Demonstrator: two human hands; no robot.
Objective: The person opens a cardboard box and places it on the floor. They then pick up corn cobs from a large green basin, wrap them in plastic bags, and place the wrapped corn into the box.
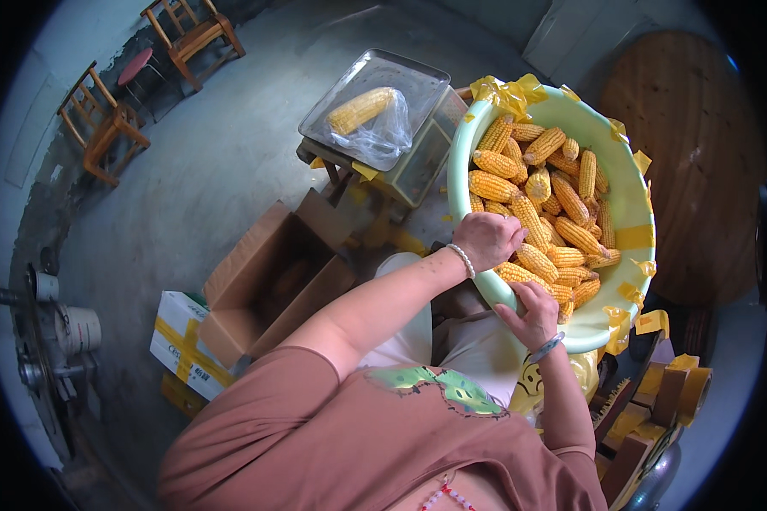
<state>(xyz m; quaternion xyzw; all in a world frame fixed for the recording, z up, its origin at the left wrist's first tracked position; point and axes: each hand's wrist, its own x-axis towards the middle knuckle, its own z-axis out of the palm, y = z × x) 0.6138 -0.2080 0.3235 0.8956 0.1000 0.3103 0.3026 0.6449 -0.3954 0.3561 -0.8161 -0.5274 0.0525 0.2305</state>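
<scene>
A large pale green plastic tub [464, 147] full of yellow corn cobs [569, 201] stands before me, tilted towards me. My left hand [488, 239], with a pearl bracelet at its wrist, is over the tub's near left rim. Its fingers are curled beside the cobs, and whether anything is in them is hidden. Lower on the same rim, my right hand [535, 316] has its fingers inside and its thumb near the outer edge. A bluish bangle [547, 347] circles that wrist. Strips of yellow tape [636, 236] cling to the tub.
Left of the tub, a metal tray [383, 67] holds a cob partly in a clear plastic bag [380, 137]. An open cardboard box [243, 262] is nearer me, beside a white taped carton [188, 345]. Wooden chairs [105, 128] line the wall. A tape roll [695, 393] is at right.
</scene>
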